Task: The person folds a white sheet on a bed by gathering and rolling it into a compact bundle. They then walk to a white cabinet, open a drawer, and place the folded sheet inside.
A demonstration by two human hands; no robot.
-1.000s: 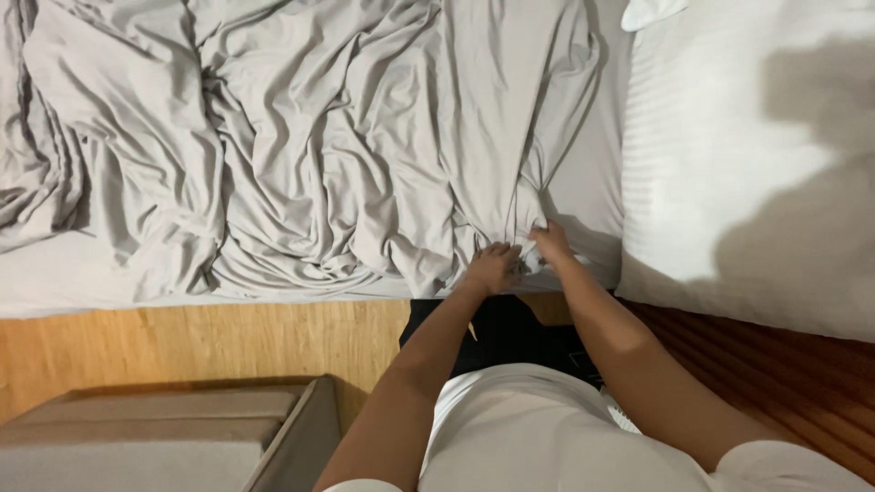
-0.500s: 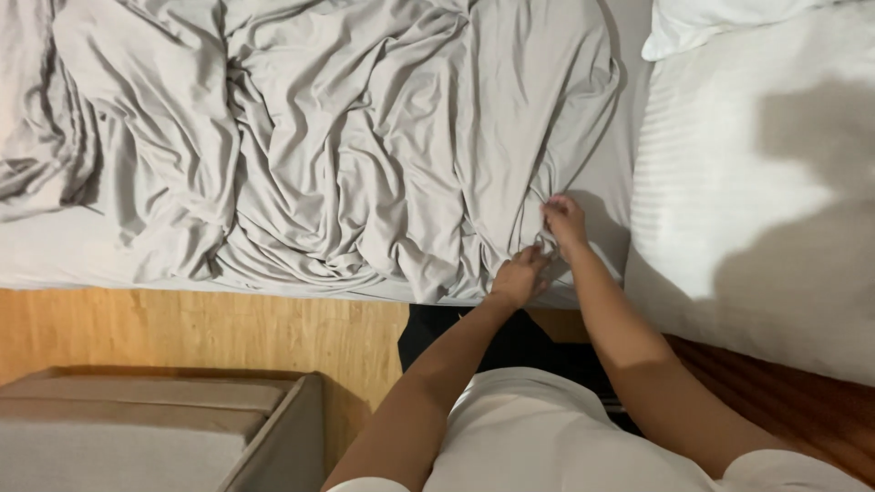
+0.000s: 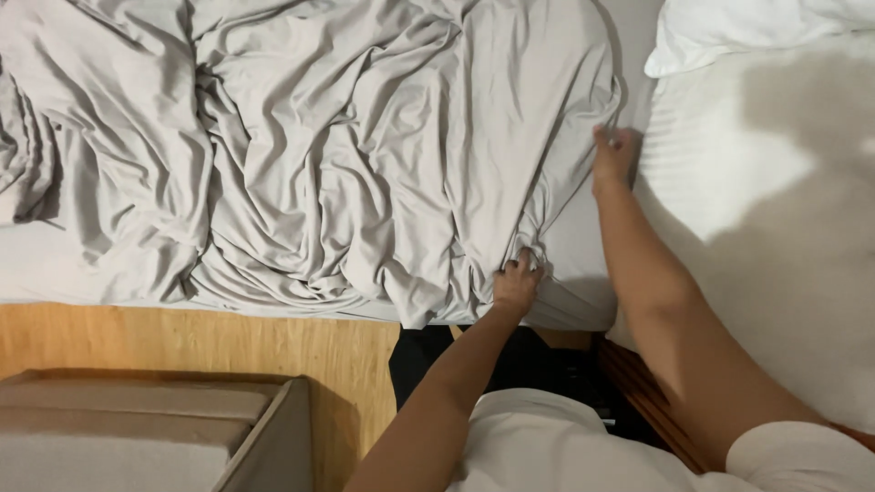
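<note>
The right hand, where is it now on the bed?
In the head view, the right hand is right of centre, on the edge of the crumpled grey sheet, next to the white duvet and just below the white pillow.

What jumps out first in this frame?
The crumpled grey sheet sprawls over most of the bed. The left hand bunches its near edge at the mattress side, while the right hand presses its far corner beside the white duvet. A white pillow sits top right.
</note>
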